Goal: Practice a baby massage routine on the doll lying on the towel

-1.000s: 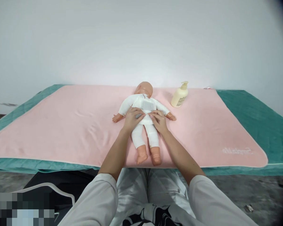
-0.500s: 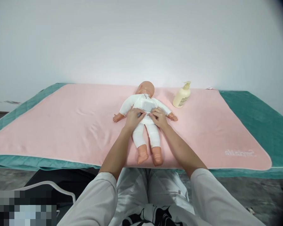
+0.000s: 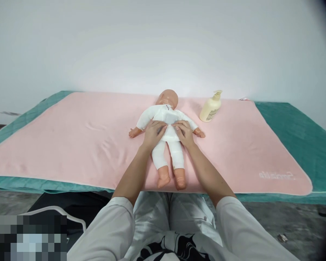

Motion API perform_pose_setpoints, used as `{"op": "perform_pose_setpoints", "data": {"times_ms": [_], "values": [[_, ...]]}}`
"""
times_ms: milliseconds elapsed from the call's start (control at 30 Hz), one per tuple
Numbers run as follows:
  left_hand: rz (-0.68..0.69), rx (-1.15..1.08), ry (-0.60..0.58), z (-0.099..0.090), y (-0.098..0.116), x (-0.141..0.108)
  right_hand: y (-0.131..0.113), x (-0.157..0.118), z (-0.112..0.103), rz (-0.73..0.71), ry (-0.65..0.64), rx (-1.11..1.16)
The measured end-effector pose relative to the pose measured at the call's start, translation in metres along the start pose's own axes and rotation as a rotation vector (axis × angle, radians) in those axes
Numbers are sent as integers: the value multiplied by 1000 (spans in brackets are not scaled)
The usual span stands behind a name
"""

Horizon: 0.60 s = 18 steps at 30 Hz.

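A baby doll (image 3: 168,135) in a white long-sleeved top and white leggings lies on a pink mat, its bald head toward the wall and bare feet toward me. On its upper torso is a pale grey rectangular patch (image 3: 171,117). My left hand (image 3: 154,133) rests on the doll's left-of-view side, fingers stretched inward over the white top just below the patch. From the other side my right hand (image 3: 184,132) lies on the top, fingers also laid out toward the middle. The fingertips come close together. Neither hand visibly holds anything.
A cream pump bottle (image 3: 210,108) stands on the pink mat (image 3: 241,152), right of the doll's head. Under the mat is a green padded cover (image 3: 301,134). A white wall (image 3: 163,43) closes off the back. At lower left are a curved white bar (image 3: 57,209) and a blurred-out patch.
My fingers were bent and pinched together over the lower part of the top; now they lie flatter and more spread across it. The view has tilted slightly.
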State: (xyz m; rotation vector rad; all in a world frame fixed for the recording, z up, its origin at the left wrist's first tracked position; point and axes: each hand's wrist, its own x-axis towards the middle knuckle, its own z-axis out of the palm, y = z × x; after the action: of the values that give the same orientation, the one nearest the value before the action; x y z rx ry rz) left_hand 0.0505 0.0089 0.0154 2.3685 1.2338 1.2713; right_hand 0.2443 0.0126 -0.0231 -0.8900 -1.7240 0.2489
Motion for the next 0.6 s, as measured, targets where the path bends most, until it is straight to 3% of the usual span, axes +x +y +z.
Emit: {"op": "perform_pose_setpoints", "data": {"times_ms": [400,600], "values": [[-38,12,-100,-1,0,2,1,2,1,110,-47,40],[-7,-4,-48,-1,-1,0,0,1,0,107,-11,28]]}}
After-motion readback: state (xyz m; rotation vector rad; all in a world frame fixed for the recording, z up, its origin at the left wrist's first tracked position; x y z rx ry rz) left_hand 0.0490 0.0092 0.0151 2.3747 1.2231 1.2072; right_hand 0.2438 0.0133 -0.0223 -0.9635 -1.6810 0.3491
